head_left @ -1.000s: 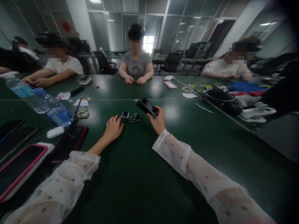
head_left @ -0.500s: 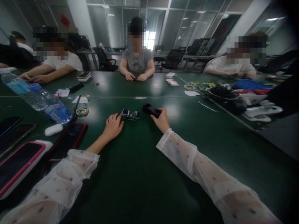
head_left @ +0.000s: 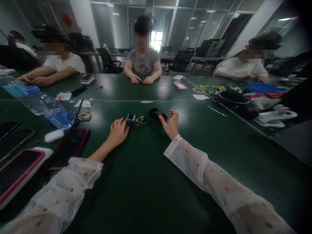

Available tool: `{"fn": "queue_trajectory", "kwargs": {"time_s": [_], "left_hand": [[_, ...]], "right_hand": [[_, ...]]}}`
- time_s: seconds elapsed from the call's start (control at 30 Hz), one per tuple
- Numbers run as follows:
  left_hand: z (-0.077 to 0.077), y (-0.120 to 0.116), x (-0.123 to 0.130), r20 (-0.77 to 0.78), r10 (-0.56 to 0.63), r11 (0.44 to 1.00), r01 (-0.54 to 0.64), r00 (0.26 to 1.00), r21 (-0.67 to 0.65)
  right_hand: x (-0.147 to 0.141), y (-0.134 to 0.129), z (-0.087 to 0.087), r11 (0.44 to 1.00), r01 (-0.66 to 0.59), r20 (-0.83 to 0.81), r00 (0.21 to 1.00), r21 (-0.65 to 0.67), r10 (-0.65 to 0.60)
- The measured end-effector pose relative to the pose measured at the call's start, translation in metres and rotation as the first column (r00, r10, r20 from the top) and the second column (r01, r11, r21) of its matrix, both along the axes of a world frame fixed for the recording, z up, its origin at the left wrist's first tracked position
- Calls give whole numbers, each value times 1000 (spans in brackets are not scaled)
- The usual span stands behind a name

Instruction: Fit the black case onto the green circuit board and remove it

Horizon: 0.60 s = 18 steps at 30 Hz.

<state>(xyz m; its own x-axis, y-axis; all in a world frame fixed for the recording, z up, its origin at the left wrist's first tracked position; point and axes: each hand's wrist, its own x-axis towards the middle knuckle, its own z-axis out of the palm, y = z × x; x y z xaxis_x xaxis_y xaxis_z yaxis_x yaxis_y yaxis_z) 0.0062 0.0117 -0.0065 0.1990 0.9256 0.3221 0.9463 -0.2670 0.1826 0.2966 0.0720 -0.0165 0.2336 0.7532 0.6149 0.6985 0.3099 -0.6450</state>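
One change: the right hand [head_left: 171, 125] has loosened from the black case [head_left: 156, 113], fingers now parted, thumb perhaps touching it, right of the circuit board [head_left: 136, 120]. The left hand [head_left: 118, 132], fingers loosely spread, touches the board's left end. Green tabletop [head_left: 136, 182] spreads before the board, a seam [head_left: 117, 101] beyond. Bottles [head_left: 55, 112] and a phone [head_left: 70, 143] are left, a wrench [head_left: 217, 111] right.

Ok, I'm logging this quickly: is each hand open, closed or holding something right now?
Left hand: open, loosely curved beside the circuit board.
Right hand: open, not gripping, thumb at the black case.
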Motion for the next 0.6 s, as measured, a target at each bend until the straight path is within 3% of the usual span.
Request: {"fn": "queue_trajectory", "kwargs": {"time_s": [0.6], "left_hand": [[4, 5, -3, 162, -27, 1000, 29, 986, -12]], "right_hand": [[4, 6, -8, 996, -70, 2, 998, -59, 71]]}}
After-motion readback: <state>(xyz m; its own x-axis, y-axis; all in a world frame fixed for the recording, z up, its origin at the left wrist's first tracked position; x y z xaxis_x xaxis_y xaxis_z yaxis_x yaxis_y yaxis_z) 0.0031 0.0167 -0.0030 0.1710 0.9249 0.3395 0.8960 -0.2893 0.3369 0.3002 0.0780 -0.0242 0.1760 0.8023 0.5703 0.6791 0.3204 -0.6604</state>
